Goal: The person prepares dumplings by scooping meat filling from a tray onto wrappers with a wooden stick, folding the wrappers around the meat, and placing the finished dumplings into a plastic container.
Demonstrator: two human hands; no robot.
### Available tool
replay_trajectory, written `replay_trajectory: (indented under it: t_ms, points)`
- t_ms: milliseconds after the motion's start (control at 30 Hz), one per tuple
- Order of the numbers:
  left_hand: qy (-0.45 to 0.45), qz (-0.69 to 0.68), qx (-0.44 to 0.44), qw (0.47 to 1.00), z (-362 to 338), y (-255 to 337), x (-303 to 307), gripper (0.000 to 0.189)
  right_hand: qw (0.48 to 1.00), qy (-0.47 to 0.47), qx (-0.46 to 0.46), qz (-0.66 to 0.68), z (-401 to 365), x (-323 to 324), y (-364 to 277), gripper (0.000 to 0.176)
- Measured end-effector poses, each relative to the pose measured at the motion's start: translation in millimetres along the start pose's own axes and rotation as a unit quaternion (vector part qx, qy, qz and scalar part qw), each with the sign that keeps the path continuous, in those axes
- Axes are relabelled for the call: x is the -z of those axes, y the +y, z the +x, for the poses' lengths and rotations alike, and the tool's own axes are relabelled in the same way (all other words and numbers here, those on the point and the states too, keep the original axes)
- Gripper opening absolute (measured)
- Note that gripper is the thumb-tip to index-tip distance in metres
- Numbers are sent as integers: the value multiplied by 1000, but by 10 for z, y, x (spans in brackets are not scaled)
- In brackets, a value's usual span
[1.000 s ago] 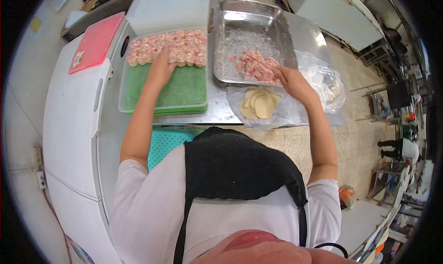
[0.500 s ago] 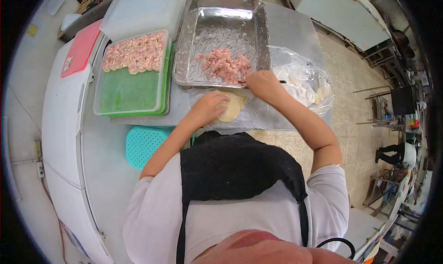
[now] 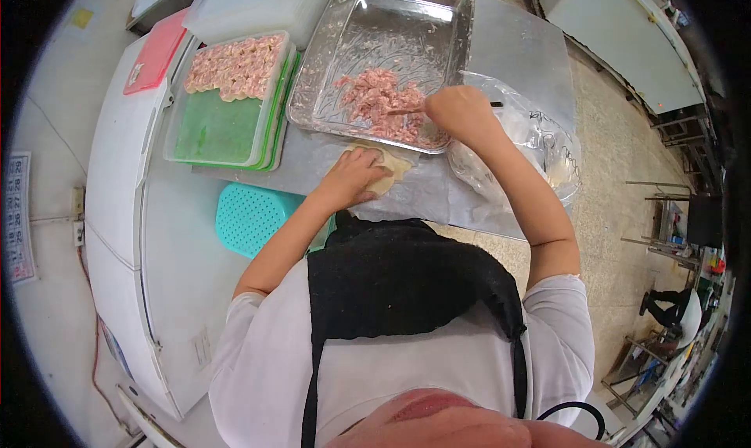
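My left hand [image 3: 353,176] is closed on a pale round dumpling wrapper [image 3: 391,174], fingers curled over its left side, just in front of the metal tray. Over the tray's near right corner, my right hand [image 3: 461,113] grips a thin stick-like spreader [image 3: 408,111]. Its brown end reaches into the pink minced meat [image 3: 371,96], and its dark end sticks out to the right of the fist. The meat lies heaped at the near side of the deep metal tray [image 3: 309,64], whose floor is smeared with residue.
At left, a clear container [image 3: 211,131] with a green base holds rows of filled dumplings [image 3: 235,63]. Behind it stand stacked translucent boxes [image 3: 254,10]. A clear plastic bag [image 3: 540,147] lies right of the tray. A turquoise perforated basket [image 3: 249,219] sits below the table's edge.
My right hand has moved up slightly, with the spreader now across the meat. My left fingers now cover more of the wrapper. The whole view has shifted and tilted a little.
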State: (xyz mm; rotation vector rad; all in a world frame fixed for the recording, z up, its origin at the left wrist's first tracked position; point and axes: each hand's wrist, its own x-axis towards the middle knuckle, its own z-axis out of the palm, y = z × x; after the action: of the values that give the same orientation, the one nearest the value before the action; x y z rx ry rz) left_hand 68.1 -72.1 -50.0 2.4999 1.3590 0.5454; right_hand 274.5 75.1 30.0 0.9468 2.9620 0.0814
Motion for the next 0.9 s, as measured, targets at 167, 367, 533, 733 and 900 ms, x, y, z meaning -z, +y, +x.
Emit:
replay_trajectory:
  t_ms: [167,367,533,733,900]
  points:
    - [-32,-62,37,997,87,-205,-54,21,999,33,14,34,24,-396,-361,16]
    - [29,-151,-21,988,276,-295,4,21,995,-51,-86,-1,-56,129,51,15]
    - [-35,-173,-17,984,354,-405,49,18,996,18,-54,65,-48,-207,-337,19]
    - [-48,-174,-33,983,346,-569,41,20,993,50,-84,59,347,-376,-798,12]
    - [-6,-207,-97,973,239,-581,-22,24,979,-3,-89,183,424,-373,-687,20]
